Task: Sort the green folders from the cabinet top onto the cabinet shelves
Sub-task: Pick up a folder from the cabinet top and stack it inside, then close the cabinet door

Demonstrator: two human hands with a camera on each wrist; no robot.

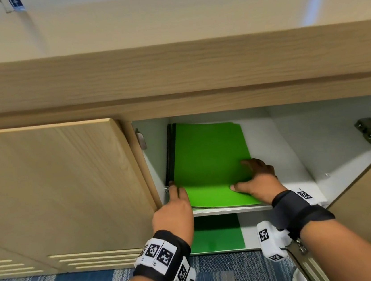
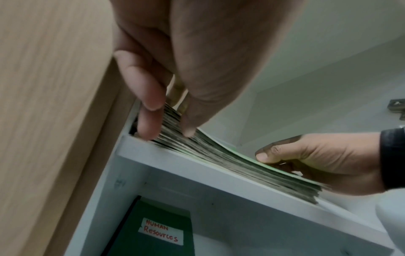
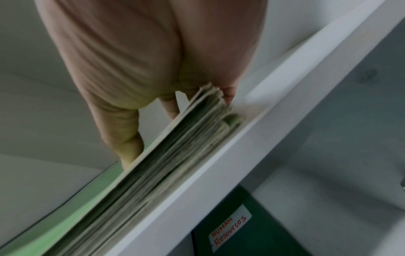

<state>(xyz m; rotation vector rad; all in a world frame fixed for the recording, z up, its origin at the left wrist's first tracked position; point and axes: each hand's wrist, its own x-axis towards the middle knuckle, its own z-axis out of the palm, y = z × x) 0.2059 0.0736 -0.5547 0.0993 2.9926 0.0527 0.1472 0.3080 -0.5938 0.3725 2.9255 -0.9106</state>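
A stack of bright green paper folders (image 1: 210,163) lies flat on the white upper cabinet shelf (image 1: 230,210), long axis running front to back, against the left wall. The left hand (image 1: 173,208) presses straight fingers on its front left corner; the right hand (image 1: 258,181) pinches the front right corner, thumb on top. On the lower shelf lies a dark green folder (image 2: 151,230) labelled "Human Resources".

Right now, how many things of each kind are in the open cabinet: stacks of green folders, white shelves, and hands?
Green folder stacks: 2, a bright green stack on the upper white shelf, a dark green folder labelled Human Resources below.
White shelves: 2, upper and bottom shelf.
Hands: 2, left hand, right hand.
Total: 6.
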